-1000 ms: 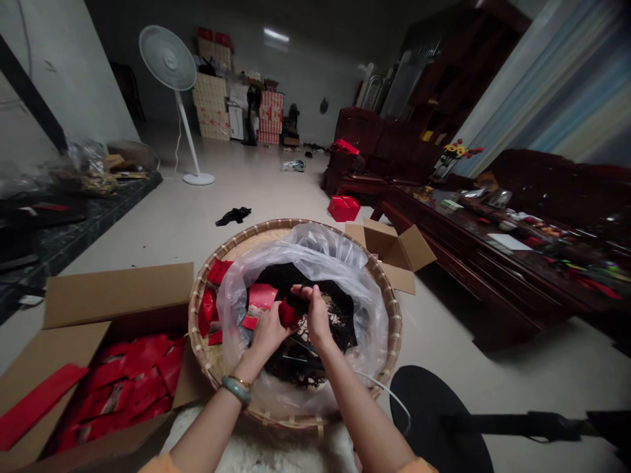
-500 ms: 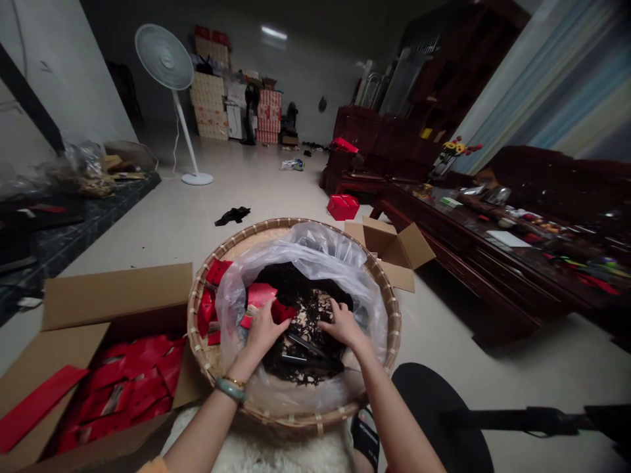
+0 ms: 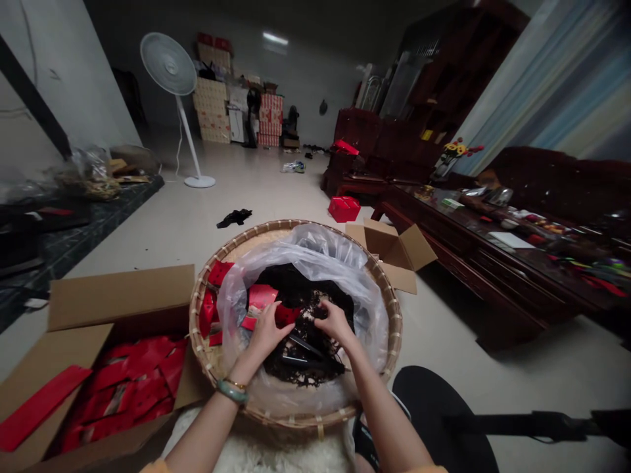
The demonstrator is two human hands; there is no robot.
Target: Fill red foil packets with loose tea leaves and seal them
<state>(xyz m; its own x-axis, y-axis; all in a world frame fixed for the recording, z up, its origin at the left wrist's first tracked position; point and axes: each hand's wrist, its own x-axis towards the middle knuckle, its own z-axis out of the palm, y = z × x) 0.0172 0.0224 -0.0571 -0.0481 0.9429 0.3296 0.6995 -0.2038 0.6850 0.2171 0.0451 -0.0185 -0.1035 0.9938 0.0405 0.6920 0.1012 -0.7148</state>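
Packet (image 3: pixel 286 315), red, in left hand (image 3: pixel 266 332), fingers and thumb curled on it, above black strands (image 3: pixel 277 276) in bag (image 3: pixel 373 335) inside basket (image 3: pixel 396 322). Right hand (image 3: pixel 337 324) half-curled over strands; can't tell if it pinches any. Carton (image 3: pixel 123 295) left of basket.

Narrow gap at frame centre between left hand (image 3: pixel 265 332) and right hand (image 3: pixel 338 323). Plastic bag (image 3: pixel 373 322) and basket rim (image 3: pixel 396 325) ring it. Lower left blocked by open carton (image 3: pixel 123 294); lower right by black stand (image 3: pixel 438 417).
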